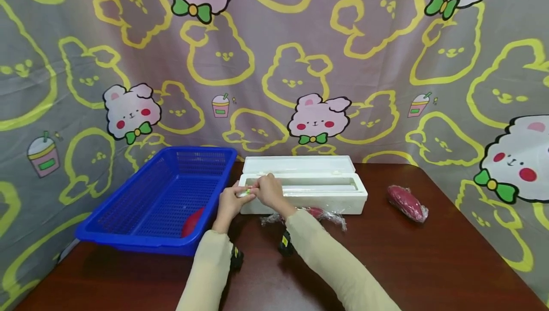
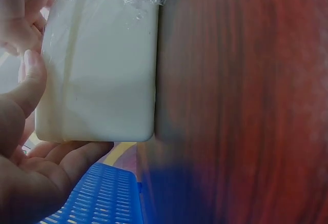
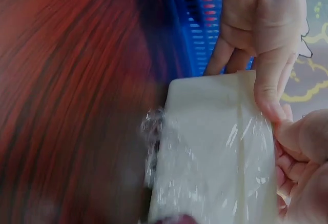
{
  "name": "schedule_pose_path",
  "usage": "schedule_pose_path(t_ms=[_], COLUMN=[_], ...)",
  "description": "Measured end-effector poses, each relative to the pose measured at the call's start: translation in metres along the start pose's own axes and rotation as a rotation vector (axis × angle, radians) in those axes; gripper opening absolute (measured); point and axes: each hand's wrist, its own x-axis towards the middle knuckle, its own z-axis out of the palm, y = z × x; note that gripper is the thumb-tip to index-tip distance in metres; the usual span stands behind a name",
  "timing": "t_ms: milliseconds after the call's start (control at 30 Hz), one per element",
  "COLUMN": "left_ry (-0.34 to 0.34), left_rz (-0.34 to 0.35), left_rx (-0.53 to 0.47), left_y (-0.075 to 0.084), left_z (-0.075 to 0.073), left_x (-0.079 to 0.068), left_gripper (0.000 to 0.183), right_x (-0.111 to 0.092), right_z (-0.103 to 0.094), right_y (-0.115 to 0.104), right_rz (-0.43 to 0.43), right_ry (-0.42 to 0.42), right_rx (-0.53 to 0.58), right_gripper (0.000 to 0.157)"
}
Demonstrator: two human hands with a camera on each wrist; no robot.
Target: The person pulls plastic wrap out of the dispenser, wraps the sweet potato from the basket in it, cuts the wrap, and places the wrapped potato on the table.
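Observation:
A white cling film box (image 1: 353, 202) stands lengthwise on the table with its lid (image 1: 300, 164) raised and a film roll (image 1: 326, 188) inside. At its left end, my left hand (image 1: 229, 204) grips the corner, thumb on the top front edge and fingers against the end wall. My right hand (image 1: 270, 191) pinches a small green slider (image 1: 248, 191) at that same corner, its fingertips meeting the left thumb. Clear film (image 3: 189, 183) hangs down the box's front. Before the box lies a red sweet potato (image 1: 316, 212) on loose film, partly hidden by the right forearm.
A blue plastic basket (image 1: 156, 242) stands left of the box, with a red sweet potato (image 1: 192, 222) in its near right corner. Another sweet potato (image 1: 405, 202), wrapped in film, lies on the brown table (image 1: 369, 249) to the right. A patterned curtain (image 1: 266, 77) hangs behind.

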Motion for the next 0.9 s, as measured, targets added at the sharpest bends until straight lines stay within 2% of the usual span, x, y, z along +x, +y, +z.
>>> schedule_pose_path(t_ms=[167,300,367,533,700,900], left_ry=[0.023,-0.011,-0.029,-0.003,-0.019,-0.024], left_rz=[0.004,-0.014,-0.02,-0.006,0.005,-0.008], left_rx=[0.007,0.029,0.029,0.021,0.036,0.029], left_y=[-0.003,-0.004,-0.004,-0.003,0.001,0.0], left_z=[-0.004,-0.005,-0.005,-0.003,-0.002,-0.002], left_x=[0.001,-0.001,-0.003,-0.003,-0.001,0.002], left_gripper=[0.022,0.02,0.02,0.019,0.019,0.019], right_x=[-0.008,-0.014,-0.017,-0.019,-0.021,-0.027], right_z=[-0.007,-0.01,-0.011,-0.014,-0.018,-0.031], right_y=[0.012,0.019,0.02,0.022,0.027,0.041], right_rz=[-0.013,-0.02,-0.023,-0.033,-0.041,-0.03], right_ry=[0.038,0.025,0.016,0.031,0.034,0.034], right_rx=[-0.021,-0.037,-0.076,-0.176,-0.242,-0.239], right_gripper=[0.014,0.014,0.014,0.015,0.015,0.015])
